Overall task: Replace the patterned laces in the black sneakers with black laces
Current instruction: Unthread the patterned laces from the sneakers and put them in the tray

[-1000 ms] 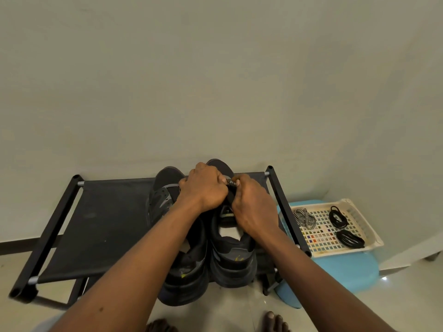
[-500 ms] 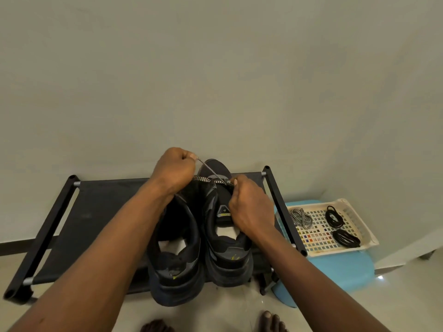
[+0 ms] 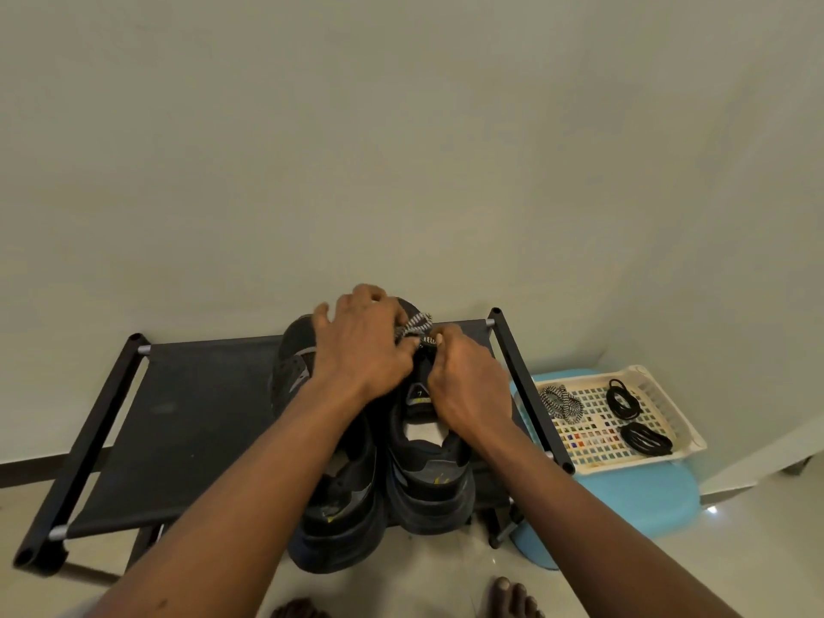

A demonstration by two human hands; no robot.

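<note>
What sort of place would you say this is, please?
Probably a home entryway or room corner: a black shoe rack against a plain wall, a shiny floor, and a cream basket on a blue stool.

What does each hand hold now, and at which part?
The left hand and right hand both pinch the patterned lace, at its loose part near the toe of one black sneaker.
</note>
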